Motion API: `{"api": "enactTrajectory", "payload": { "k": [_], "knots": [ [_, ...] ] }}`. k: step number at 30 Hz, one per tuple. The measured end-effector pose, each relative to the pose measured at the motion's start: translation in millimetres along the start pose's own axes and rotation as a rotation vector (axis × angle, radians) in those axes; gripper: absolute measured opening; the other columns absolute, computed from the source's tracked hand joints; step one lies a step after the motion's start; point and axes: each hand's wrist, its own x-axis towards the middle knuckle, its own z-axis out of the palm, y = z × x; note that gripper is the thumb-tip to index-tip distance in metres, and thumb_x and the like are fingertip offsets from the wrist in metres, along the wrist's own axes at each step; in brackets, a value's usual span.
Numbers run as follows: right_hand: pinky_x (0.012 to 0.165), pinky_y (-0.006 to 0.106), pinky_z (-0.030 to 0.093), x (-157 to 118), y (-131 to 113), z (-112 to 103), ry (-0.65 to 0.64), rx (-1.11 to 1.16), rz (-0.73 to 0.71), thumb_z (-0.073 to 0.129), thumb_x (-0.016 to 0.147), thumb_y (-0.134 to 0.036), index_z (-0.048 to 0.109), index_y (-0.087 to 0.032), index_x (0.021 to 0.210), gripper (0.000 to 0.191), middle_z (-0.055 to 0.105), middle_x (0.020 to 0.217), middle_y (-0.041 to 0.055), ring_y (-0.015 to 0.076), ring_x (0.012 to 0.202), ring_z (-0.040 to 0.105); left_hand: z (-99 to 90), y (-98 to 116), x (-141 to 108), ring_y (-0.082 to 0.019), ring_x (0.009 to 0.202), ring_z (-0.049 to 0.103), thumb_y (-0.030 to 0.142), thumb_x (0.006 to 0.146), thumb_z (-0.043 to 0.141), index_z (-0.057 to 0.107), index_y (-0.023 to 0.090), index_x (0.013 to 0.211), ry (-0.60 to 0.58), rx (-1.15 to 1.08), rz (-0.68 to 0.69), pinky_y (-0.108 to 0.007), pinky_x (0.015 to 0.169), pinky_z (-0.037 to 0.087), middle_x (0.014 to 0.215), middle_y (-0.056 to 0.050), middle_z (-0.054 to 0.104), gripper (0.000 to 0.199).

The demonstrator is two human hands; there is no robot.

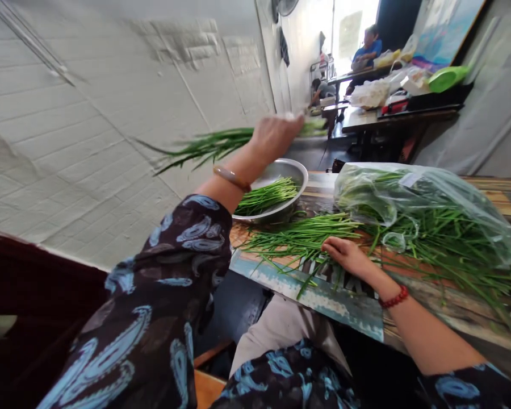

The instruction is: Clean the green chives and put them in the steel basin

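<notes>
My left hand (276, 136) is raised above a metal bowl (303, 180), closed round a bunch of long green stalks (221, 142); the leafy ends trail to the left and the pale ends, blurred, stick out to the right. Inside the bowl lie more green stalks (270, 196), partly hidden by my left forearm. My right hand (344, 253) rests low over the table at the near right edge of a loose pile of stalks (302, 236). Its fingers are bent together, and whatever they may pinch is too small to make out.
A clear plastic bag (443, 199) full of greens lies at the right of the wooden table (349, 318). A white wall (111, 125) stands at the left. Farther back, another table (366, 119) holds bags, and a person in blue (368, 51) sits beyond.
</notes>
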Motion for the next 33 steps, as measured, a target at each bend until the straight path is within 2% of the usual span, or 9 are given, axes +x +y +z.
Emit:
{"api": "enactTrajectory", "payload": {
  "k": [2,5,11,15,18,21,25,28,33],
  "knots": [
    [0.064,0.03,0.045,0,1,1,0.011,-0.034,0.017,0.046,0.09,-0.042,0.065,-0.021,0.079,0.03,0.067,0.07,0.0024,0.0177,0.066,0.06,30.8,-23,-5,-0.034,0.106,0.064,0.007,0.094,0.035,0.06,0.011,0.116,-0.12,0.216,0.026,-0.048,0.091,0.045,0.105,-0.021,0.067,0.034],
    [0.067,0.031,0.047,0,-1,2,0.002,-0.06,0.012,0.043,0.091,-0.041,0.065,-0.022,0.079,0.032,0.069,0.073,0.0026,0.0186,0.069,0.063,67.5,-53,-8,-0.03,0.103,0.066,0.01,0.096,0.033,0.06,0.012,0.118,-0.246,0.317,-0.019,-0.04,0.086,0.048,0.107,-0.021,0.068,0.035],
    [0.067,0.032,0.049,-2,-11,-1,-0.017,-0.069,0.079,0.041,0.093,-0.047,0.064,-0.023,0.079,0.036,0.068,0.072,0.0026,0.0197,0.069,0.064,123.5,-95,-10,-0.031,0.112,0.064,0.019,0.096,0.043,0.059,0.01,0.123,-0.344,0.267,-0.104,-0.041,0.092,0.048,0.116,-0.022,0.066,0.032],
    [0.069,0.033,0.053,-6,-12,-2,-0.029,-0.061,0.133,0.043,0.092,-0.05,0.067,-0.026,0.082,0.035,0.069,0.075,0.0032,0.0214,0.072,0.066,166.3,-115,-29,-0.033,0.113,0.063,0.04,0.085,0.065,0.055,0.008,0.129,-0.487,0.204,-0.21,-0.04,0.093,0.049,0.126,-0.025,0.062,0.056],
    [0.067,0.033,0.055,-10,-6,-3,-0.035,-0.056,0.173,0.047,0.089,-0.053,0.068,-0.03,0.083,0.033,0.07,0.075,0.0026,0.0222,0.071,0.068,186.7,-122,-42,-0.03,0.117,0.062,0.047,0.09,0.056,0.049,0.009,0.138,-0.562,0.139,-0.267,-0.037,0.095,0.048,0.129,-0.022,0.062,0.061],
    [0.065,0.033,0.057,-12,0,-5,-0.042,-0.052,0.183,0.05,0.086,-0.056,0.069,-0.032,0.081,0.031,0.071,0.073,0.0023,0.0228,0.068,0.068,188.7,-121,-44,-0.031,0.122,0.058,0.047,0.092,0.051,0.047,0.01,0.14,-0.566,0.106,-0.289,-0.04,0.098,0.047,0.135,-0.022,0.059,0.061],
    [0.063,0.033,0.056,-11,-2,-7,0.004,-0.055,0.17,0.052,0.085,-0.055,0.07,-0.031,0.08,0.03,0.071,0.073,0.003,0.0237,0.068,0.068,171.6,-105,-39,-0.034,0.125,0.055,0.042,0.092,0.054,0.046,0.012,0.141,-0.512,0.1,-0.251,-0.046,0.103,0.042,0.14,-0.021,0.054,0.058],
    [0.057,0.033,0.052,-10,-13,-12,0.04,-0.072,0.155,0.053,0.085,-0.055,0.07,-0.028,0.079,0.032,0.067,0.065,0.0032,0.0217,0.059,0.063,153.5,-73,-37,-0.033,0.124,0.055,0.037,0.094,0.051,0.048,0.016,0.14,-0.44,0.051,-0.137,-0.047,0.102,0.042,0.138,-0.019,0.055,0.051],
    [0.051,0.027,0.041,-4,-21,-30,0.245,-0.005,0.186,0.056,0.086,-0.05,0.068,-0.022,0.078,0.031,0.059,0.058,-0.0006,0.0134,0.051,0.051,123.8,-3,-52,-0.025,0.118,0.058,0.025,0.095,0.048,0.054,0.014,0.135,-0.13,-0.282,0.096,-0.038,0.103,0.042,0.132,-0.016,0.06,0.042]
  ]
}}
